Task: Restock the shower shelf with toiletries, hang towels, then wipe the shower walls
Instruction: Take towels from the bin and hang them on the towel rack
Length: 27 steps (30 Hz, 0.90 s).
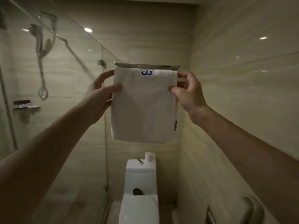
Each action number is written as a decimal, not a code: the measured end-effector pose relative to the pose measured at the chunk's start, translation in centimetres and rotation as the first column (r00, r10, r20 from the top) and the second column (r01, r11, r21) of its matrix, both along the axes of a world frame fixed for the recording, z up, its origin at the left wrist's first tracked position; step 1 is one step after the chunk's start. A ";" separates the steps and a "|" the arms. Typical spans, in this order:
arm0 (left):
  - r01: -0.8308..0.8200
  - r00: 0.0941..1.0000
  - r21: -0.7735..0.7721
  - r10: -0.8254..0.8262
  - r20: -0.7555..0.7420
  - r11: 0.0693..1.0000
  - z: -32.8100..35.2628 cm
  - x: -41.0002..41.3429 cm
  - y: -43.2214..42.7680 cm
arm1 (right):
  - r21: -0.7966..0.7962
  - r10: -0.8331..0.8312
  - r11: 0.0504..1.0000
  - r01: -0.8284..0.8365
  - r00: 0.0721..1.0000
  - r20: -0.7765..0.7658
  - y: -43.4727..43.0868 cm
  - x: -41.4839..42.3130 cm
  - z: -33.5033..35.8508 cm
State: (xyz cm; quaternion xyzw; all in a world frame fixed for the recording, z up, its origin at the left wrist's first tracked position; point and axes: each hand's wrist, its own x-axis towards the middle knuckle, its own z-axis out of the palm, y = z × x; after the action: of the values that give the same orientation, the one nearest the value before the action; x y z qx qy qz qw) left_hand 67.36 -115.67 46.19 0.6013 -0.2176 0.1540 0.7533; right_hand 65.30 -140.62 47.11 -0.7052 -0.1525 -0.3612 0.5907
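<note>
Beige-tiled bathroom: a white towel hangs over the rail and looks soft, light and limp. Just below the rail, left hand and right hand have fingers pinching its side edges, probably the best hold.

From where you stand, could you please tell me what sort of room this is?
A bathroom, likely a hotel's: a white toilet below, a handheld shower head behind a glass screen at left, and a white towel draped over a wall rack.
</note>
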 end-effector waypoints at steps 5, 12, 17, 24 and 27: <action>-0.015 1.000 -0.005 0.015 0.023 1.000 0.2 7.4 2.5 | -0.031 0.011 0.999 -0.010 0.998 0.059 2.2 8.5 0.7; -0.009 0.997 0.022 0.008 0.078 1.000 2.0 19.3 5.1 | -0.024 -0.036 0.999 0.039 0.993 0.113 5.0 20.4 2.4; -0.071 0.991 0.029 0.067 0.117 0.997 4.2 27.2 5.3 | -0.027 -0.066 0.997 0.071 0.987 0.146 5.4 27.8 4.0; -0.132 0.975 0.093 0.112 0.191 0.987 7.1 37.4 4.1 | -0.048 -0.075 0.995 0.086 0.976 0.204 3.7 38.0 5.6; -0.149 0.966 0.093 0.125 0.226 0.984 7.6 41.7 3.5 | -0.069 -0.057 0.995 0.074 0.974 0.220 2.6 42.2 6.3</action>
State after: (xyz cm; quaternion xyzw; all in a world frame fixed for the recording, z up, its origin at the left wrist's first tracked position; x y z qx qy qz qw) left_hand 109.11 -112.18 53.78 0.6346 -0.2654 0.2592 0.6780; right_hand 107.48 -138.03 53.41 -0.6880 -0.2068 -0.4495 0.5309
